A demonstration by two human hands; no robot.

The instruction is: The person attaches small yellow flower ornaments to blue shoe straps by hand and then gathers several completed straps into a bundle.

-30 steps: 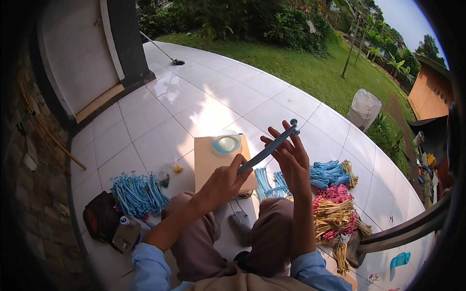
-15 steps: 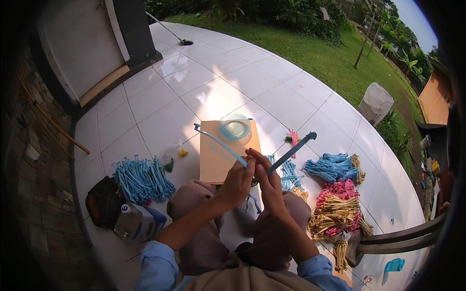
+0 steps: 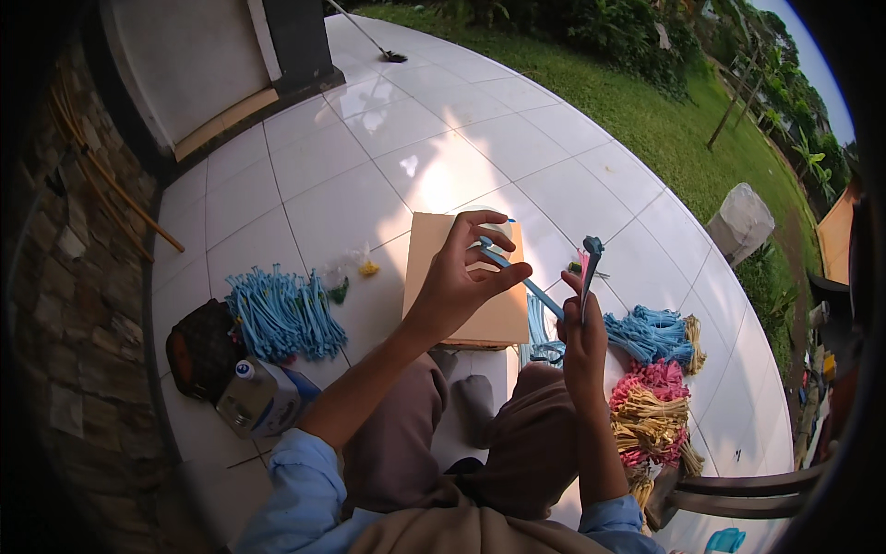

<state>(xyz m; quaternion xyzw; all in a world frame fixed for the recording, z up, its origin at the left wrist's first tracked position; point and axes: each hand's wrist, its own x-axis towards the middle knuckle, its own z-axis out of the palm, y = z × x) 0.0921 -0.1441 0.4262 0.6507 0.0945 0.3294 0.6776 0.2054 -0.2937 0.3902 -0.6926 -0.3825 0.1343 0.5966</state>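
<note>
My right hand point(image 3: 584, 346) is closed around a blue strip point(image 3: 544, 300) with knobbed ends, bent at the fingers so that one arm slants to the left and the other stands up. My left hand point(image 3: 452, 282) is around the left arm of the strip, fingers curved and apart, the thumb near it; whether it touches cannot be made out. Below them a tan board point(image 3: 425, 263) lies in front of my knees. A clear bowl on its far part is mostly hidden behind my left hand.
Blue strips point(image 3: 286, 314) lie heaped on the left, near a dark bag point(image 3: 196, 351) and a plastic jug point(image 3: 263, 397). On the right are blue bundles point(image 3: 651, 334) and tan and pink bundles point(image 3: 651, 411). A dark curved bar point(image 3: 738, 503) juts in at lower right.
My hands were together over the board with the strip spread in a V; now they are apart. The right has moved right with the strip, and the left fingers have spread. The view has shifted.
</note>
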